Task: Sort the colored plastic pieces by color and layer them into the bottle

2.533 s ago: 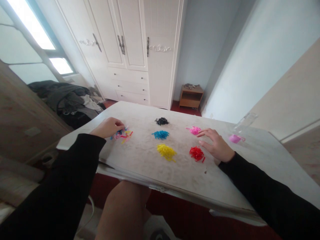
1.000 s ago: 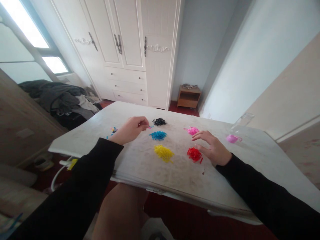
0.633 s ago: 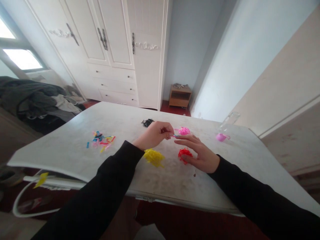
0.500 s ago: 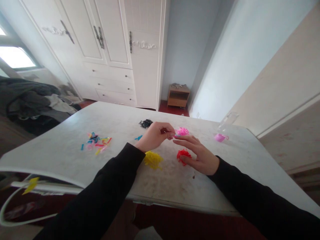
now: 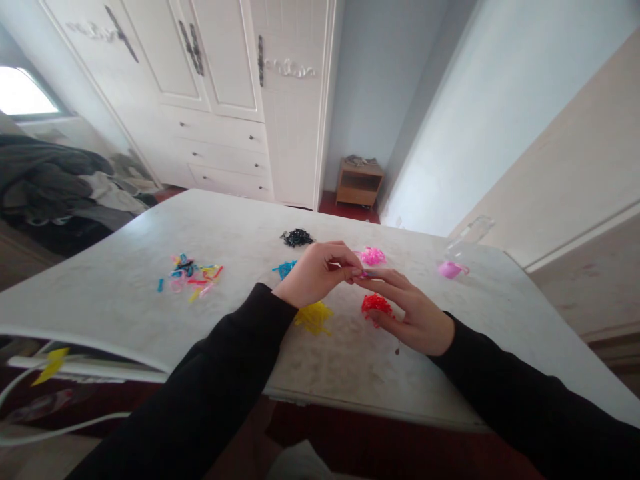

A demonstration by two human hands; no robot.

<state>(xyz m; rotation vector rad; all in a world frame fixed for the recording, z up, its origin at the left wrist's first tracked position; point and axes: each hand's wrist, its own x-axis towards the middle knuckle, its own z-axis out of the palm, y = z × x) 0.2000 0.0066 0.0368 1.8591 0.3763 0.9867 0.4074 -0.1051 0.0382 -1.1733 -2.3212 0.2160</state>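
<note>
My left hand point(image 5: 323, 270) is closed in a pinch above the table, its thumb and forefinger together at the fingertips of my right hand point(image 5: 413, 310). A tiny pink and bluish piece, like a small rubber band point(image 5: 367, 273), shows where the hands meet. My right hand has its fingers stretched out, with the thumb over a red pile of small bands point(image 5: 376, 308). Around the hands lie a yellow pile point(image 5: 315, 319), a blue pile point(image 5: 286, 269) partly hidden by my left hand, a black pile point(image 5: 297, 237) and a pink pile point(image 5: 373, 255).
A mixed-colour heap of bands point(image 5: 193, 273) lies on the left of the white table point(image 5: 240, 220). At the right are a clear bottle-like container point(image 5: 470, 237) and a pink cup-shaped piece point(image 5: 451, 269). Clothes point(image 5: 55, 180) are piled beyond the left edge.
The view has tilted down a little, so the whole scene sits slightly differently. Both hands keep nearly the same pose, fingertips together; more of the blue pile shows.
</note>
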